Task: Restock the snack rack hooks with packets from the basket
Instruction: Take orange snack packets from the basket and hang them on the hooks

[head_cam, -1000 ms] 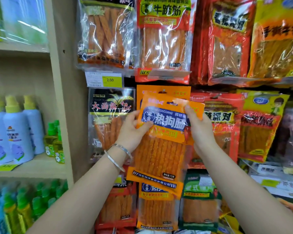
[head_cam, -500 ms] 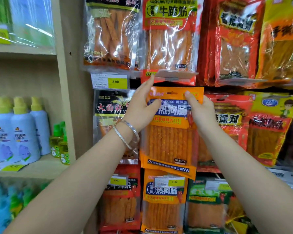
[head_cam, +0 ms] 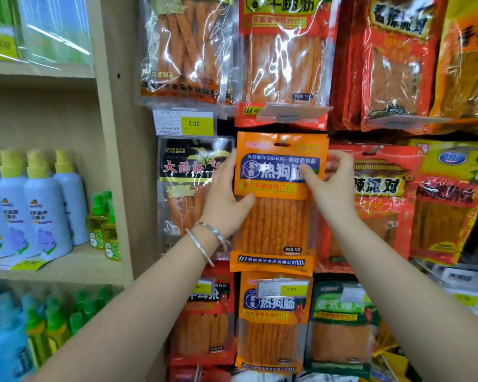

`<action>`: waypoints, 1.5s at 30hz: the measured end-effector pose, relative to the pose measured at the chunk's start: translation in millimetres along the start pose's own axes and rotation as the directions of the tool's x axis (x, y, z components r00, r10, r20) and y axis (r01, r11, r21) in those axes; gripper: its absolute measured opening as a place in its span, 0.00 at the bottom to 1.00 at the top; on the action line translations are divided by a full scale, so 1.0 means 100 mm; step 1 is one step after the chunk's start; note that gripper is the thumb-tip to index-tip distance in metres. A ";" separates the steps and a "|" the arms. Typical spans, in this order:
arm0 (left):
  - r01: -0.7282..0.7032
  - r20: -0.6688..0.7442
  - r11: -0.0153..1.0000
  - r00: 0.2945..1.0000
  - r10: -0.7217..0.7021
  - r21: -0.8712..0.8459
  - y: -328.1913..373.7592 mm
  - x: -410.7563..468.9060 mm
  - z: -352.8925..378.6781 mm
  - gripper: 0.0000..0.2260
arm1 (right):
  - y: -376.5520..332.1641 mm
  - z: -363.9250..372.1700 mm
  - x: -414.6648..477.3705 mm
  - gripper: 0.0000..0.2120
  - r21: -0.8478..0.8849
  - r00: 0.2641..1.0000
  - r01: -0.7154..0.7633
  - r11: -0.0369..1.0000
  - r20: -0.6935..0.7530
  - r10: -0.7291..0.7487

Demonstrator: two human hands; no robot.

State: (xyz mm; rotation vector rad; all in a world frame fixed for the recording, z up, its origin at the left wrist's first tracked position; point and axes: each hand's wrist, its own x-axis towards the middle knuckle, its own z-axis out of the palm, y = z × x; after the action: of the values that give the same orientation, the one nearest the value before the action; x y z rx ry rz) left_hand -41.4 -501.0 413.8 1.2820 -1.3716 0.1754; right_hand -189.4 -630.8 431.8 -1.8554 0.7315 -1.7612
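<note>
An orange snack packet [head_cam: 276,216] with a blue label hangs upright in the middle row of the rack, its top hole on the hook [head_cam: 282,142]. My left hand [head_cam: 226,197], with bracelets at the wrist, grips the packet's left edge, thumb on its front. My right hand [head_cam: 333,186] holds the right edge, one finger pressing on the blue label. The basket is out of view.
Other snack packets hang all around: a red-topped one [head_cam: 283,51] above, a black-labelled one [head_cam: 189,183] to the left, red ones [head_cam: 381,199] to the right, an identical orange packet [head_cam: 273,323] below. A wooden upright [head_cam: 113,133] separates shelves of bottles [head_cam: 39,205].
The packet went from tilted in front of the rack to upright with its hole on the hook. Both hands slid down to its sides. The camera moved closer.
</note>
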 end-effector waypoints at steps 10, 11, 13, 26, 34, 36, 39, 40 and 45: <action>0.290 0.208 0.950 0.929 -0.308 0.113 -0.61 -0.59 0.37 0.51 | 0.58 -0.13 -0.90 0.53 -0.282 0.921 0.131 0.951 0.389 -0.012; 0.281 0.198 0.948 0.931 -0.307 0.149 -0.63 -0.60 0.38 0.51 | 0.60 -0.13 -0.91 0.54 -0.311 0.915 0.153 0.938 0.404 -0.015; 0.255 0.180 0.944 0.939 -0.293 0.207 -0.65 -0.59 0.41 0.51 | 0.62 -0.12 -0.88 0.54 -0.376 0.916 0.183 0.909 0.400 -0.019; 0.096 0.164 0.926 0.972 -0.165 0.365 -0.65 -0.35 0.46 0.56 | 0.67 0.06 -0.63 0.52 -0.506 0.912 0.253 0.824 0.408 -0.029; 0.102 0.023 0.926 0.993 -0.118 0.364 -0.45 -0.74 0.55 0.44 | 0.64 -0.11 -0.95 0.38 -0.464 0.959 0.246 0.851 0.246 -0.143; 0.084 -0.055 0.891 0.996 -0.066 0.446 -0.37 -0.81 0.58 0.35 | 0.60 -0.16 -0.99 0.30 -0.428 0.947 0.287 0.857 0.262 -0.186; 0.075 -0.092 0.811 0.995 -0.026 0.581 -0.20 -0.92 0.71 0.26 | 0.63 -0.37 -1.00 0.21 -0.360 0.933 0.310 0.880 0.291 -0.210; 0.071 -0.071 0.789 0.997 -0.034 0.610 -0.14 -0.93 0.76 0.25 | 0.64 -0.47 -0.98 0.20 -0.340 0.939 0.288 0.895 0.284 -0.194; -0.040 0.047 0.835 0.999 0.017 0.549 0.13 -0.85 1.05 0.23 | 0.77 -1.01 -0.65 0.23 -0.380 0.975 0.217 0.899 0.135 -0.179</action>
State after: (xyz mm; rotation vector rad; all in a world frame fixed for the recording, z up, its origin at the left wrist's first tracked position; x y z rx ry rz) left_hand -139.7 -525.7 323.8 1.7472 -1.4278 0.6061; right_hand -296.3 -642.8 337.8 -2.3389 0.9423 -1.7232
